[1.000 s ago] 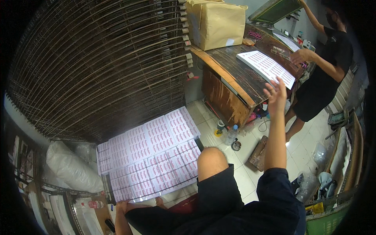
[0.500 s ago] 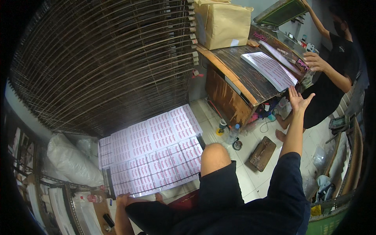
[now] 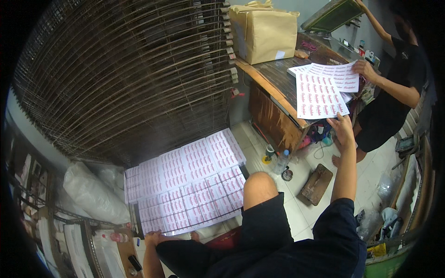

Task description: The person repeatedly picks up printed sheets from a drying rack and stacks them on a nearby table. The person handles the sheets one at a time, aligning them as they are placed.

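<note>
My right hand [image 3: 342,127] reaches out to the right and pinches the near corner of a white printed sheet [image 3: 317,95] with rows of red lettering. The sheet is raised over the near edge of a worn wooden table [image 3: 266,78]. Low on the left, my left hand [image 3: 155,238] grips the front edge of a wire rack shelf [image 3: 134,217]; its fingers are partly hidden. Similar printed sheets [image 3: 194,160] cover that shelf in two rows. Across the table, a co-worker's hand [image 3: 366,69] holds another printed sheet [image 3: 340,74] above a stack.
Raised wire shelves [image 3: 125,83] fill the upper left. A brown paper-wrapped parcel [image 3: 271,34] sits on the table, beneath a tilted green-framed screen [image 3: 331,16]. A water bottle [image 3: 282,162] and a wooden block [image 3: 316,184] are on the tiled floor. Plastic bags [image 3: 90,192] lie at left.
My right hand was open with its palm up and now has hold of a printed sheet. The co-worker's hand has come down onto another sheet. My left hand stays at the rack.
</note>
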Demonstrator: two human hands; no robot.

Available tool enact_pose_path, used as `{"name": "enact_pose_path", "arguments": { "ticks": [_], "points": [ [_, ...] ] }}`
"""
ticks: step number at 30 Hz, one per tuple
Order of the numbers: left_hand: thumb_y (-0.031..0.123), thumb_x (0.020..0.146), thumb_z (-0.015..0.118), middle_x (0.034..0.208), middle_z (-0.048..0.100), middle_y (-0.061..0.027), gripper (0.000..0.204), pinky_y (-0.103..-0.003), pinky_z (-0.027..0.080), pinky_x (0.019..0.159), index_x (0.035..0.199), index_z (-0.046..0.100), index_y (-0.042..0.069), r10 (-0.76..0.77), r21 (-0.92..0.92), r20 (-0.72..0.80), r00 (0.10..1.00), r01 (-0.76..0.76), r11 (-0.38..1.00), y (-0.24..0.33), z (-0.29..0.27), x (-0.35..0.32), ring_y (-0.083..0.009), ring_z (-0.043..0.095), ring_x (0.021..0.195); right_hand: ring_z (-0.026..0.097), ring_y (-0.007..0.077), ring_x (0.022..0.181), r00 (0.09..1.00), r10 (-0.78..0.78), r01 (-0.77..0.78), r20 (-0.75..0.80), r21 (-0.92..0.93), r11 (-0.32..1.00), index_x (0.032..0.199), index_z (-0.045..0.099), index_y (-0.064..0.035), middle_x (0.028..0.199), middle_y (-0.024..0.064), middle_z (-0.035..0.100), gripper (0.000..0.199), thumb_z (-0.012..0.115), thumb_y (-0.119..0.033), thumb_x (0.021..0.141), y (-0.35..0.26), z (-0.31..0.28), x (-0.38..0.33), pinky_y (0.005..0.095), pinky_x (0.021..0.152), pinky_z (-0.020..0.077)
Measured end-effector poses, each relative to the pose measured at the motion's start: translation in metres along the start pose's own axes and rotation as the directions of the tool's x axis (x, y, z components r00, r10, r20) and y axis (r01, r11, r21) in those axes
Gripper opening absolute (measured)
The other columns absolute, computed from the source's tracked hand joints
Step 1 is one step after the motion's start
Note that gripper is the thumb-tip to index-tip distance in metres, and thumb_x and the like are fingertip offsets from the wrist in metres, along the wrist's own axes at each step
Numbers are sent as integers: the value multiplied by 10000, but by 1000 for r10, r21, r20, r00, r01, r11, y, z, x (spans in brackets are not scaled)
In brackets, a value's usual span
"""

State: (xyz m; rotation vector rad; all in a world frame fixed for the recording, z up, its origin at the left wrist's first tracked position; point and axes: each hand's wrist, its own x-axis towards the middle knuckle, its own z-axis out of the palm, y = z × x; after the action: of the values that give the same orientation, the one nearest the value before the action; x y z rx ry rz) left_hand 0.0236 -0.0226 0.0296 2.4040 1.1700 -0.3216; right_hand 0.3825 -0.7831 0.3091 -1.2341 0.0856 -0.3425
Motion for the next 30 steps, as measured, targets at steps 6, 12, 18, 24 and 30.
{"name": "enact_pose_path", "arguments": {
  "ticks": [6,12,18,24,30],
  "points": [
    [417,655,708,1115,596,-168,553,-399,432,905,1068,627,58,24,-8,-144,989,-26,1000,55,-12,-39,-303,558,1060,529,223,1083,986,-157,163,-48,160,974,1272,325,-8,1230,124,480,377,442,-87,923,10,43,-68,382,915,458],
    [116,765,692,1159,538,-138,476,-366,445,884,1193,512,10,453,-546,-185,872,-475,690,193,-11,-115,-249,507,1087,541,194,1048,985,-155,172,-78,318,932,1279,318,-44,1235,104,481,397,472,-101,918,47,128,-185,368,851,479],
    [84,808,651,1258,481,-137,641,-365,410,934,1351,314,26,852,-936,-125,508,-344,68,364,-38,-238,-220,483,1141,522,213,1078,971,-183,111,156,385,916,1298,301,-12,1228,135,465,393,427,-92,935,71,179,-252,387,859,497],
    [-22,865,534,1205,494,-129,518,-292,410,943,1331,306,-30,814,-978,-193,548,-38,-207,416,-45,-284,-177,488,1125,513,213,1061,941,-263,212,214,233,949,1272,310,86,1203,175,471,367,364,-58,938,97,180,-266,322,867,448],
    [-41,868,504,1173,517,-137,406,-280,428,909,1252,371,-42,782,-982,-184,596,-143,-123,414,-40,-284,-168,508,1093,508,240,1040,836,-193,167,513,97,981,1201,399,114,1167,170,496,326,336,-36,919,118,157,-270,335,889,405]
  ]
}}
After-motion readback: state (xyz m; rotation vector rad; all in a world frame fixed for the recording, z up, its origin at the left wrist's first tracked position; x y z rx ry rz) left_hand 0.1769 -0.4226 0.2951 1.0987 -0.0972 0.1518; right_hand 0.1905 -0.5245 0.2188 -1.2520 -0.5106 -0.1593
